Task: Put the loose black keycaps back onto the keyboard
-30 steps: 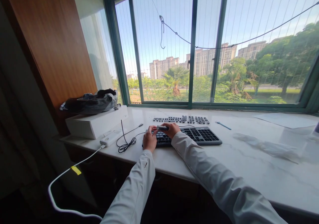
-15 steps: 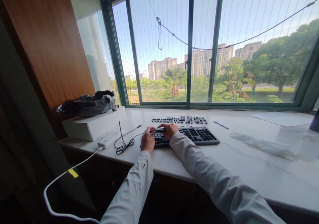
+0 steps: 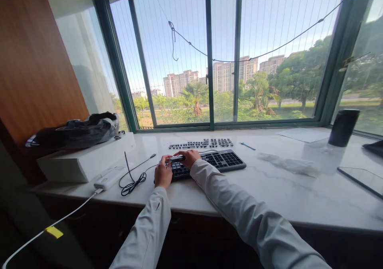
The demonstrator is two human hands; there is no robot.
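Observation:
A dark keyboard (image 3: 229,161) lies on the white counter, its open key positions showing on the right part. Over its left part my right hand (image 3: 190,158) is closed around a small dark bar-shaped piece (image 3: 178,158), whose exact kind I cannot make out. My left hand (image 3: 164,173) is curled at the keyboard's left end, its fingertips pinched at the near end of that same piece. Both hands partly hide the keys beneath. Behind the keyboard, loose black keycaps (image 3: 201,143) are laid out in rows.
A blue stick-like tool (image 3: 247,146) and a crumpled clear plastic bag (image 3: 287,164) lie to the right. Further right are a black cylinder (image 3: 344,127) and a flat dark-edged tablet (image 3: 363,180). Left stand a coiled black cable (image 3: 133,185), a white power strip (image 3: 109,178) and a white box (image 3: 86,160).
My view has turned to the right, bringing the black cylinder and tablet into sight. Both hands keep nearly the same pose over the keyboard, with the dark piece still between them.

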